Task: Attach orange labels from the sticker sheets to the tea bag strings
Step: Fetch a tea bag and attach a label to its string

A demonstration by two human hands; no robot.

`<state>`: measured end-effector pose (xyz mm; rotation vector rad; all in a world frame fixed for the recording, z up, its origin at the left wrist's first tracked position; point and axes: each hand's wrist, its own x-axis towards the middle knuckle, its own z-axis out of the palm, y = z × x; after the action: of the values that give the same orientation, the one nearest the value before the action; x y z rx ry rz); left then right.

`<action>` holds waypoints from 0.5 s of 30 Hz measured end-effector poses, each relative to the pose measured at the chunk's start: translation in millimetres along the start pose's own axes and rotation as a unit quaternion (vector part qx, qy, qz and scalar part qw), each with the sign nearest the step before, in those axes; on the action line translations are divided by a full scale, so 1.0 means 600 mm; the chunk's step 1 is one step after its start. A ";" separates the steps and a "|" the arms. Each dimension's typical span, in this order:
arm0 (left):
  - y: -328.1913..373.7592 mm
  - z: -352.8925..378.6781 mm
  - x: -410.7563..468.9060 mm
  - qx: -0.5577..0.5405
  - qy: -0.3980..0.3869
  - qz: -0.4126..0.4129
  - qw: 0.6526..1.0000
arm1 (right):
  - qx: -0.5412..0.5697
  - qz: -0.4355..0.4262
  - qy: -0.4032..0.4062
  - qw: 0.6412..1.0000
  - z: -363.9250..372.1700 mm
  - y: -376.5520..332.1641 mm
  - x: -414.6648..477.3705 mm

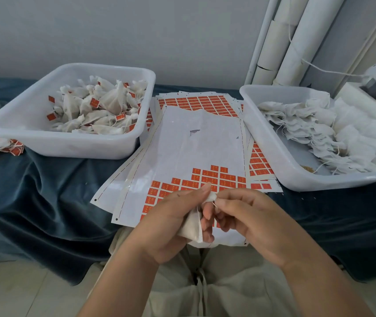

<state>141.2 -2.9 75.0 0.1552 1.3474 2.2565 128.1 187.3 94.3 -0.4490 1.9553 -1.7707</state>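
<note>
Tea bag (192, 227) held in left hand (171, 223), right hand (249, 216) alongside.

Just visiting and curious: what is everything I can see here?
left tub: one, white, back left
labelled tea bags: many, white and orange, in left tub
right tub: one, white, right
plain tea bags: many, white, in right tub
sticker sheets: several, white with orange labels, between tubs
cloth: one, dark blue, under the tubs
tubes: about three, white, back right
tea bag: one, white, in both hands
left grip: one hand, holds tea bag
right grip: one hand, pinches its top
</note>
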 end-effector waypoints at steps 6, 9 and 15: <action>0.001 0.000 -0.002 -0.001 -0.030 -0.028 0.999 | -0.225 -0.119 0.072 0.964 -0.012 -0.018 -0.011; -0.003 0.003 -0.003 -0.027 -0.070 -0.042 0.996 | -0.209 -0.108 0.050 0.971 -0.016 -0.020 -0.014; -0.002 0.000 -0.004 -0.101 -0.084 -0.051 0.990 | -0.287 -0.201 0.167 0.921 -0.003 -0.018 -0.017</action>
<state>143.6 -3.2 74.2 0.1961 1.0118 2.2225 135.2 192.8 106.1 -0.8387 2.8060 -1.5350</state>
